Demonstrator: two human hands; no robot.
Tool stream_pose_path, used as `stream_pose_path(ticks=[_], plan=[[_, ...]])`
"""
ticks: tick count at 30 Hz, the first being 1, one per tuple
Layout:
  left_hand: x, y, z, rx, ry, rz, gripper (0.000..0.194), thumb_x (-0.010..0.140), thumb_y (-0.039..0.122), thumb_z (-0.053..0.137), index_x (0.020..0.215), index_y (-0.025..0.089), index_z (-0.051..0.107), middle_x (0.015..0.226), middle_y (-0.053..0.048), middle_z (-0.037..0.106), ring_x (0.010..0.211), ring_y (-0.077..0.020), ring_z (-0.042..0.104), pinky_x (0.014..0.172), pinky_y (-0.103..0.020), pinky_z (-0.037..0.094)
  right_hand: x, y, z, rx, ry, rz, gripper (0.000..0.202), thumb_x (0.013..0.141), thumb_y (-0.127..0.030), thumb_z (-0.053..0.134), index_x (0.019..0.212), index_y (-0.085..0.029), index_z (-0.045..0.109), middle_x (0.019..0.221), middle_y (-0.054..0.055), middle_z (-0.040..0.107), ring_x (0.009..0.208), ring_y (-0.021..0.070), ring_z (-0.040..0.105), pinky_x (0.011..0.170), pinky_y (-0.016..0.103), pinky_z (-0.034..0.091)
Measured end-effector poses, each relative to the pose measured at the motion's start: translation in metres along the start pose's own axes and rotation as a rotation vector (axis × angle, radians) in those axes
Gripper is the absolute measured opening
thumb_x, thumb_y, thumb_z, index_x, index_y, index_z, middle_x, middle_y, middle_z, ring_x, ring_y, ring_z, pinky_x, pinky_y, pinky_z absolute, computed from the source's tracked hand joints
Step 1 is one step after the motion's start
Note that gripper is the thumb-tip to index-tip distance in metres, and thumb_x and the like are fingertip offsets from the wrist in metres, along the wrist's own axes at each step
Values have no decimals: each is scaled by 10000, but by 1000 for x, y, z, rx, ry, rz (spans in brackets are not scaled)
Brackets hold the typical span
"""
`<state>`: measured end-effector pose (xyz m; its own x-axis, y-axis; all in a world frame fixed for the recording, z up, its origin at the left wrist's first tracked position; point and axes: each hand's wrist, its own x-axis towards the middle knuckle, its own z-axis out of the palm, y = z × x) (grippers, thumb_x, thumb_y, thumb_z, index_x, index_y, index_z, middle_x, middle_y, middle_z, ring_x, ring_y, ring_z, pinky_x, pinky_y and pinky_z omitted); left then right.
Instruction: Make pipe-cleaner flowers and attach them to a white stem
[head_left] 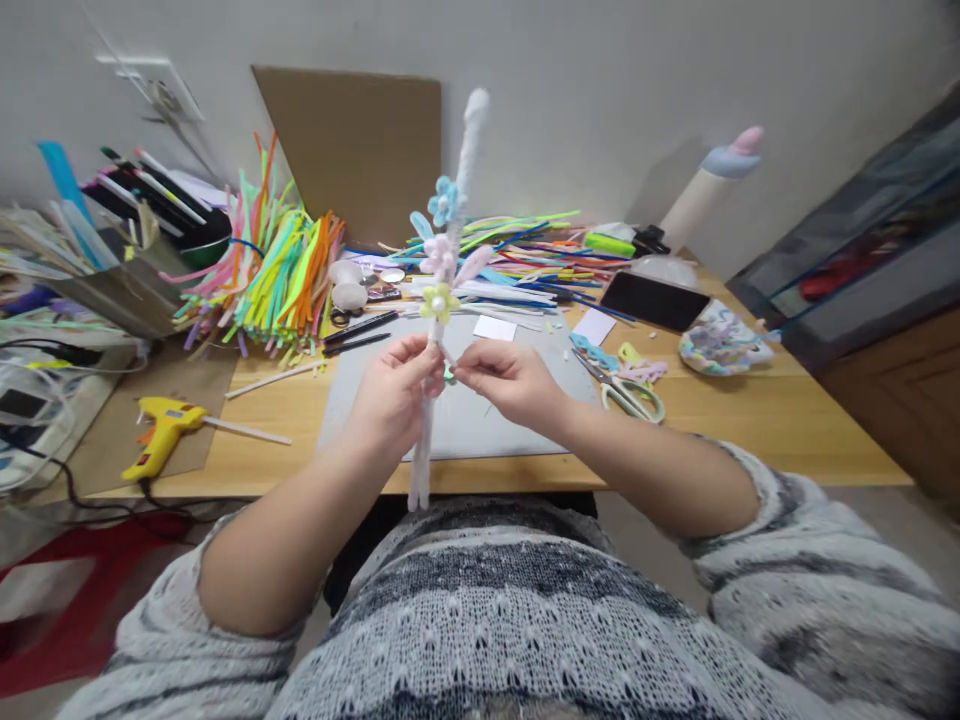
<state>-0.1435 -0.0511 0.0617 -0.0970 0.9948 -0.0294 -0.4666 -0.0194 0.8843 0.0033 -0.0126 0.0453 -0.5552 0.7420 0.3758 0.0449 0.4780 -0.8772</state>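
Observation:
My left hand (397, 390) is wrapped round a long white fuzzy stem (468, 150), which stands nearly upright above the grey mat (360, 390). A blue flower (443, 201), a lilac flower (438, 256) and a yellow flower (439, 302) sit along the stem above my fingers, with pale blue and pink loops beside them. Below my left hand the stem ends in two white tips. My right hand (502, 375) is closed in a pinch just right of the stem, on a thin piece too small to make out. Something green shows between the hands.
A yellow glue gun (165, 432) lies at the left, near a bundle of coloured pipe cleaners (285, 285). Scissors (626, 392), a phone (655, 300) and a patterned pouch (721, 340) lie at the right. More loose pipe cleaners (517, 240) lie behind the mat.

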Motion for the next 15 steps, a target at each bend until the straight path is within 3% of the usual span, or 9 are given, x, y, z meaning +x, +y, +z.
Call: stream_pose_path(ticks=[3, 9, 12, 15], plan=[[7, -2, 4, -38, 43, -112, 133, 595, 115, 740, 638, 112, 614, 588, 15, 511, 513, -47, 443, 419, -159, 314, 1, 13, 5, -17, 42, -22, 187, 837, -264, 534, 679, -167, 561, 633, -17, 511, 637, 107, 449, 616, 252, 345], [29, -24, 3, -74, 148, -160, 107, 592, 76, 719, 632, 99, 623, 602, -3, 544, 548, -58, 497, 415, -138, 340, 4, 47, 4, 42, 68, 97, 198, 848, -319, 526, 729, -168, 572, 665, -14, 536, 639, 110, 464, 620, 245, 356], [40, -34, -5, -94, 197, -213, 137, 581, 76, 727, 680, 100, 635, 638, -14, 579, 583, -76, 549, 430, -142, 391, 8, 61, -9, 12, 19, 175, 263, 870, -386, 486, 785, -166, 604, 664, -7, 557, 642, 121, 498, 636, 252, 382], [49, -36, -19, -74, 239, -225, 164, 574, 89, 730, 708, 108, 637, 634, -8, 580, 571, -83, 562, 436, -152, 430, 15, 72, -32, -129, 92, 169, 350, 911, -403, 393, 872, -161, 643, 814, 45, 635, 784, 154, 571, 741, 284, 419]])
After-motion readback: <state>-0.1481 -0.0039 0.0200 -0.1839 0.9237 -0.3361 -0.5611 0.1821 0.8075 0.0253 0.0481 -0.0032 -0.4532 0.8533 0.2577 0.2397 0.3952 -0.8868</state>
